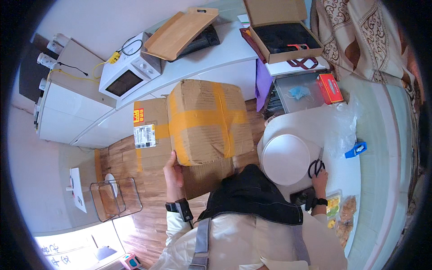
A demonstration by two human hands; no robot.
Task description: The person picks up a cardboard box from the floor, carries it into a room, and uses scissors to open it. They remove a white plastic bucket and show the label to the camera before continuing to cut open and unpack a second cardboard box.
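A cardboard box [209, 125] crossed with yellow packing tape is in front of me, its corners worn and dented. My left hand [174, 179] holds it at the near left corner, thumb up along the side; the other fingers are mostly hidden. Under and behind it is a larger cardboard carton [153, 135] with a shipping label. To the right, my right hand [320, 179] has its fingers at the black handle loops of a pair of scissors [316, 167] on a white table [341, 175]. The blades point away from me.
Beside the scissors stands a round white lid or container [286, 159]. A blue tape dispenser [356, 150], clear plastic wrap [344, 128] and packaged food [346, 212] share the table. Further off are a microwave [128, 77], a wooden tray [182, 32] and an open carton [287, 40].
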